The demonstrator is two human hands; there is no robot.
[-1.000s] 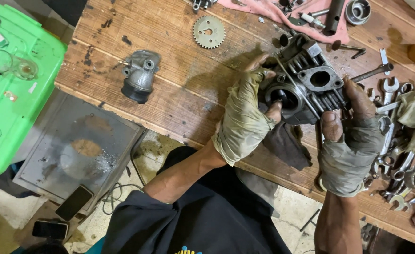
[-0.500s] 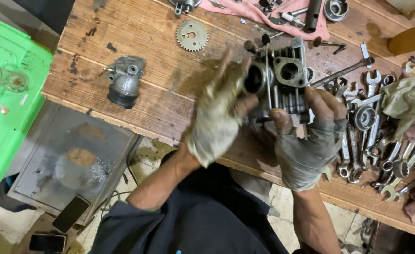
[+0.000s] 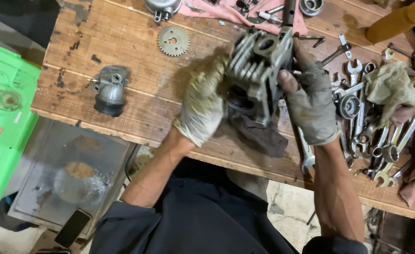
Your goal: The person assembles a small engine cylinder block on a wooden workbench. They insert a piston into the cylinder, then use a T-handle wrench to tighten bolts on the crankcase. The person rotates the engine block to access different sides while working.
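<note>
— What is the place like?

— It is a workshop. A worn wooden workbench (image 3: 122, 42) with dark stains fills the far part of the view. Below its near edge there is a grey metal sheet (image 3: 71, 174) on the floor, and a dark phone (image 3: 72, 228) lies beside it. At the far left stands a bright green plastic box (image 3: 2, 136) with rounded corners.

— And the hands?

— Both wear dirty fabric gloves. The left hand (image 3: 201, 106) grasps the left side of a grey finned engine cylinder head (image 3: 259, 70); this hand is blurred, so I cannot tell exactly how the fingers lie. The right hand (image 3: 311, 103) is closed on the right side of the same part, with the thumb on its wall. The part is held above the middle of the bench, tilted, just over a dark rag (image 3: 259, 136).

— What is around it?

— To the left, a toothed sprocket (image 3: 173, 40) lies flat, and nearer left a grey cast pipe piece (image 3: 109, 90) stands well apart from the hands. To the right there is a heap of wrenches (image 3: 381, 146) with a greenish cloth (image 3: 393, 87) on them. At the far right corner lies a yellow bottle (image 3: 398, 19), tilted, with a brighter yellow cap. A pink cloth (image 3: 226, 11) with small parts lies at the far edge.
</note>
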